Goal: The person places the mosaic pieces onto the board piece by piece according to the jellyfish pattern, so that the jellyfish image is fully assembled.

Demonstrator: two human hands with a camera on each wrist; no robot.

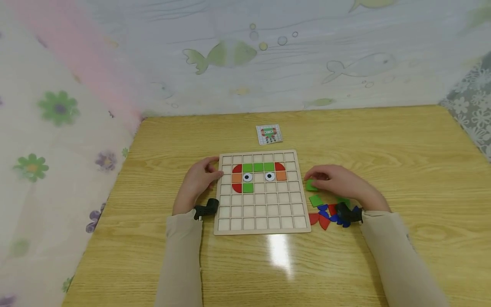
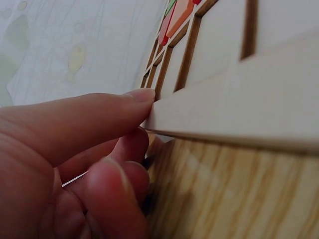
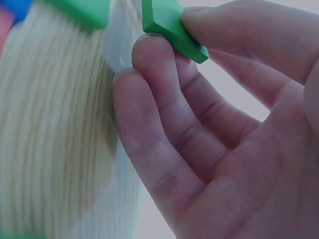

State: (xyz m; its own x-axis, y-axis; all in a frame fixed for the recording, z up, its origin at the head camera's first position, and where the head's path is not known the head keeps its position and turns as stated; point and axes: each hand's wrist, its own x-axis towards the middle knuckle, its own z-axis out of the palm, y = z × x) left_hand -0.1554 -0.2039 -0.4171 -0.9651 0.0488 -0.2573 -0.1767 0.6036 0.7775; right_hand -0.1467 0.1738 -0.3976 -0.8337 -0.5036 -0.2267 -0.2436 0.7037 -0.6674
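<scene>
Head view: our left hand [image 1: 197, 179] is at the left edge of wooden grid board [image 1: 262, 211], right hand [image 1: 339, 179] just off its right side. Left wrist: we pinch the rim [image 2: 224, 109], fingers curled. Right wrist: thumb and fingertips pinch a green square tile [image 3: 169, 24].

Grid board [image 1: 261, 211]: is showing pale, smooth, matt wood. Table [image 1: 134, 256]: is displaying striped wood grain, glossily reflecting light. Green square tile [image 3: 172, 26]: is presenting smooth, painted-looking faces. Sleeves [image 1: 182, 261]: are showing matt cloth. Pattern card [image 1: 269, 133]: is looking papery.
</scene>
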